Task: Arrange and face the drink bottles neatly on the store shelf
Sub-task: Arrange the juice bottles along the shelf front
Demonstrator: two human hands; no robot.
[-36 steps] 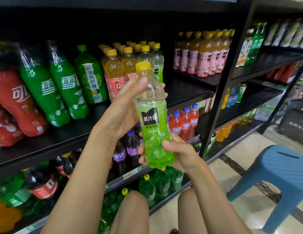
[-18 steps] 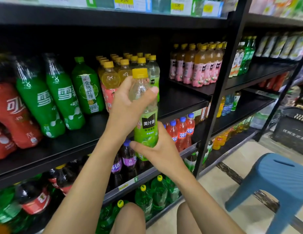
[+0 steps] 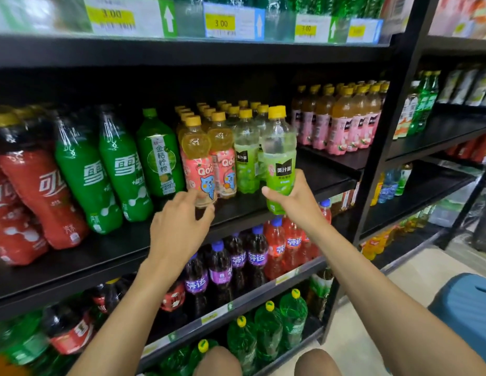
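My right hand point(image 3: 296, 200) grips the lower half of a green-label juice bottle point(image 3: 279, 156) with a yellow cap. It holds the bottle upright at the front edge of the black shelf point(image 3: 326, 172), just right of a matching green bottle point(image 3: 246, 158). My left hand point(image 3: 179, 229) hovers by the base of the front pink-label Qoo bottle point(image 3: 199, 164), its fingers loosely curled and its fingertips at the bottle's base, gripping nothing. Behind these stand rows of yellow-capped bottles point(image 3: 225, 109).
Large green soda bottles point(image 3: 120, 169) and red cola bottles point(image 3: 38, 191) lean at the left. Pink-label tea bottles point(image 3: 345, 123) fill the right. Purple and red soda bottles point(image 3: 236, 261) stand on the lower shelf. A blue stool point(image 3: 467, 305) sits on the floor at right.
My left hand let go of the green juice bottle's neck and dropped toward the Qoo bottle. My right hand carried the bottle up and right to the shelf edge. The camera tilted up.
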